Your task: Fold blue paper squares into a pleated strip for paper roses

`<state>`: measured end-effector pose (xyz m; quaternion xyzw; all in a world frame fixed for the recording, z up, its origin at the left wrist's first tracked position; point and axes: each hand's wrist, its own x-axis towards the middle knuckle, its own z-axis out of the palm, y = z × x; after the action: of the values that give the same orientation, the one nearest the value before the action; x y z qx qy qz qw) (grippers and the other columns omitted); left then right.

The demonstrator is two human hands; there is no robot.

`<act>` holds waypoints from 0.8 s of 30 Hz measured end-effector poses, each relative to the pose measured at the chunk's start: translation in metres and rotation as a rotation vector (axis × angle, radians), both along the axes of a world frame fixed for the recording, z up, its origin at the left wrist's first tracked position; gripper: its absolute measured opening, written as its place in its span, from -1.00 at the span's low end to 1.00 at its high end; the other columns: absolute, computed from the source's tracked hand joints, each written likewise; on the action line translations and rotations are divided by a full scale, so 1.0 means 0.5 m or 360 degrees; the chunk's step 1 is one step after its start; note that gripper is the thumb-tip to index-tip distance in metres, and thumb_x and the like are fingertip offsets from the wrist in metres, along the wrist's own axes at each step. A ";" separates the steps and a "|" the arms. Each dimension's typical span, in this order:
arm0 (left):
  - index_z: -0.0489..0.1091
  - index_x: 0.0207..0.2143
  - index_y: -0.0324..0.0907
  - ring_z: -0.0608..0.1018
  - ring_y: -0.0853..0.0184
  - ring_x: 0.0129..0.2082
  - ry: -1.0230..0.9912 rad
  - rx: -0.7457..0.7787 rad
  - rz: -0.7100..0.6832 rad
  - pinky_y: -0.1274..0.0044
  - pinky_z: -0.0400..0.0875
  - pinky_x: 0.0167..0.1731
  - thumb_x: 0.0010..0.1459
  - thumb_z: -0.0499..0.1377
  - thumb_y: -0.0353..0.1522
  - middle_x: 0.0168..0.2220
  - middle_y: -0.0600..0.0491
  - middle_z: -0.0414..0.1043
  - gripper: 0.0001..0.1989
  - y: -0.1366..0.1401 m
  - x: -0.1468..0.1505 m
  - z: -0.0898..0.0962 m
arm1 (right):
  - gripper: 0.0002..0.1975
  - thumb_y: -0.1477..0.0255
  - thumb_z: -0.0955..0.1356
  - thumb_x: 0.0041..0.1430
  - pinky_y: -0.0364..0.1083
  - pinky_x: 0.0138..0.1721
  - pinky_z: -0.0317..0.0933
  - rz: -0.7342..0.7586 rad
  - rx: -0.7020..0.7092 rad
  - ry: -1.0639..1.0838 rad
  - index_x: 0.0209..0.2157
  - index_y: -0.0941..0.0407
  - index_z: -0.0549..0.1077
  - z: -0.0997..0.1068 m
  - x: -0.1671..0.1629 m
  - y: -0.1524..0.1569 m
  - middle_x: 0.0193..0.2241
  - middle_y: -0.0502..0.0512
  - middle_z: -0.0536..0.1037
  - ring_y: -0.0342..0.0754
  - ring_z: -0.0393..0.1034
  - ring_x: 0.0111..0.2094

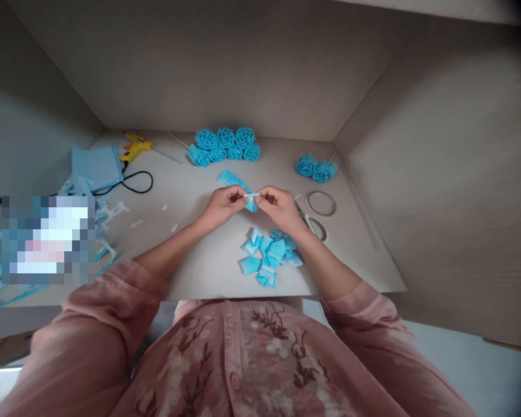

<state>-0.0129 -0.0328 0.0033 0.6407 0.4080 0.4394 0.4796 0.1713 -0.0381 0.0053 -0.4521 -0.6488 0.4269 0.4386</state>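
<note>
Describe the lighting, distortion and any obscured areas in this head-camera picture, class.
Head view: soft, dim, even light with no glare; wide-angle bending at the edges and a dark top-right corner; a pixelated block hides part of the table's left; both hands, left hand and right hand, hold a blue strip, slightly soft.

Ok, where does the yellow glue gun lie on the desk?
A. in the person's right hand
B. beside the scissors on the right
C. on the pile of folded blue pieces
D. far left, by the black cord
D: the yellow glue gun lies at the far left of the desk, by the black cord, away from both hands.
</note>
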 end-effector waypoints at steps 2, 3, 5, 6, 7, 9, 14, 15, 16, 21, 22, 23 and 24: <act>0.38 -0.45 -0.21 0.34 0.43 -0.47 -0.0044 -0.0034 -0.0010 0.56 0.20 -0.40 0.02 0.25 -0.19 -0.50 0.12 0.36 -0.75 0.002 -0.001 -0.003 | -0.75 0.21 0.43 0.03 -0.15 -0.41 0.10 0.0020 -0.0056 0.0032 -0.41 0.12 0.50 -0.002 0.001 0.002 -0.56 -0.07 0.40 -0.18 0.19 -0.50; 0.38 -0.44 -0.21 0.35 0.42 -0.46 -0.0071 -0.0057 -0.0013 0.56 0.21 -0.39 0.02 0.26 -0.19 -0.49 0.12 0.36 -0.74 0.003 -0.002 -0.005 | -0.76 0.22 0.43 0.02 -0.15 -0.39 0.12 0.0031 -0.0088 0.0065 -0.40 0.13 0.51 -0.003 0.002 0.003 -0.55 -0.06 0.42 -0.18 0.23 -0.49; 0.38 -0.43 -0.21 0.37 0.42 -0.45 -0.0129 -0.0097 -0.0017 0.56 0.23 -0.36 0.01 0.27 -0.17 -0.47 0.11 0.38 -0.72 0.006 -0.004 -0.008 | -0.76 0.24 0.43 0.03 -0.13 -0.33 0.19 0.0058 -0.0149 0.0144 -0.38 0.13 0.53 -0.006 0.006 0.007 -0.51 -0.04 0.48 -0.16 0.31 -0.45; 0.38 -0.43 -0.21 0.38 0.41 -0.44 -0.0154 -0.0112 -0.0021 0.56 0.25 -0.34 0.01 0.28 -0.16 -0.47 0.11 0.38 -0.71 0.007 -0.006 -0.010 | -0.76 0.23 0.43 0.04 -0.13 -0.29 0.22 0.0074 -0.0172 0.0178 -0.37 0.13 0.54 -0.007 0.008 0.008 -0.50 -0.02 0.50 -0.14 0.35 -0.43; 0.38 -0.43 -0.21 0.39 0.41 -0.43 -0.0176 -0.0122 -0.0023 0.56 0.26 -0.33 0.01 0.29 -0.15 -0.46 0.11 0.39 -0.70 0.008 -0.007 -0.010 | -0.76 0.22 0.43 0.07 -0.11 -0.25 0.25 0.0092 -0.0187 0.0207 -0.37 0.13 0.55 -0.007 0.011 0.009 -0.49 -0.01 0.53 -0.13 0.38 -0.41; 0.38 -0.43 -0.21 0.39 0.41 -0.43 -0.0203 -0.0134 -0.0020 0.55 0.27 -0.32 0.01 0.30 -0.14 -0.46 0.11 0.39 -0.68 0.009 -0.009 -0.011 | -0.73 0.19 0.41 0.12 -0.09 -0.20 0.28 0.0131 -0.0194 0.0235 -0.38 0.12 0.56 -0.006 0.015 0.010 -0.47 0.01 0.56 -0.11 0.42 -0.38; 0.39 -0.42 -0.20 0.40 0.41 -0.43 -0.0189 -0.0133 -0.0032 0.55 0.29 -0.35 0.00 0.30 -0.13 -0.45 0.10 0.40 -0.68 0.013 -0.007 -0.015 | -0.74 0.18 0.46 0.08 -0.11 -0.29 0.27 0.0123 -0.0139 0.0196 -0.38 0.10 0.55 -0.005 0.015 0.011 -0.52 -0.02 0.53 -0.12 0.39 -0.43; 0.39 -0.40 -0.19 0.39 0.41 -0.43 -0.0183 -0.0120 -0.0011 0.56 0.29 -0.36 0.00 0.30 -0.12 -0.45 0.10 0.40 -0.68 0.013 -0.006 -0.016 | -0.75 0.19 0.46 0.07 -0.12 -0.31 0.26 0.0096 -0.0121 0.0185 -0.39 0.10 0.55 -0.006 0.014 0.012 -0.53 -0.02 0.52 -0.13 0.38 -0.44; 0.39 -0.37 -0.18 0.39 0.41 -0.44 -0.0182 -0.0096 0.0034 0.56 0.29 -0.37 0.02 0.29 -0.11 -0.45 0.11 0.38 -0.68 0.013 -0.005 -0.016 | -0.76 0.20 0.45 0.07 -0.13 -0.32 0.25 0.0060 -0.0098 0.0169 -0.39 0.10 0.54 -0.007 0.013 0.012 -0.53 -0.03 0.52 -0.13 0.37 -0.45; 0.33 -0.34 -0.14 0.36 0.40 -0.45 -0.0113 0.0268 0.0420 0.54 0.27 -0.36 0.16 0.18 -0.09 -0.47 0.12 0.31 -0.70 -0.003 -0.001 -0.007 | -0.82 0.27 0.39 0.12 -0.15 -0.36 0.20 -0.0157 0.0105 -0.0046 -0.41 0.10 0.53 -0.008 0.009 0.009 -0.52 -0.04 0.52 -0.16 0.33 -0.46; 0.33 -0.37 -0.14 0.36 0.40 -0.44 -0.0043 0.0354 0.0448 0.53 0.28 -0.34 0.18 0.17 -0.12 -0.47 0.11 0.34 -0.73 -0.008 0.000 -0.004 | -0.83 0.29 0.38 0.13 -0.14 -0.35 0.21 -0.0185 0.0161 -0.0097 -0.41 0.10 0.53 -0.007 0.007 0.007 -0.50 -0.03 0.53 -0.15 0.34 -0.46; 0.34 -0.40 -0.15 0.37 0.40 -0.44 0.0041 0.0424 0.0453 0.53 0.27 -0.33 0.18 0.17 -0.17 -0.46 0.10 0.36 -0.76 -0.012 0.001 -0.002 | -0.84 0.31 0.37 0.13 -0.14 -0.32 0.23 -0.0202 0.0219 -0.0142 -0.42 0.09 0.53 -0.006 0.005 0.004 -0.49 -0.02 0.55 -0.15 0.36 -0.44; 0.37 -0.42 -0.16 0.37 0.40 -0.44 0.0130 0.0476 0.0443 0.52 0.26 -0.32 0.17 0.17 -0.21 -0.47 0.10 0.39 -0.79 -0.016 0.003 -0.001 | -0.85 0.32 0.37 0.14 -0.13 -0.30 0.25 -0.0211 0.0277 -0.0181 -0.42 0.09 0.53 -0.005 0.003 0.002 -0.47 -0.01 0.57 -0.14 0.38 -0.43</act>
<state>-0.0114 -0.0406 0.0030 0.6595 0.4420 0.5307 0.2969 0.1728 -0.0373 0.0030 -0.4776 -0.6759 0.3129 0.4659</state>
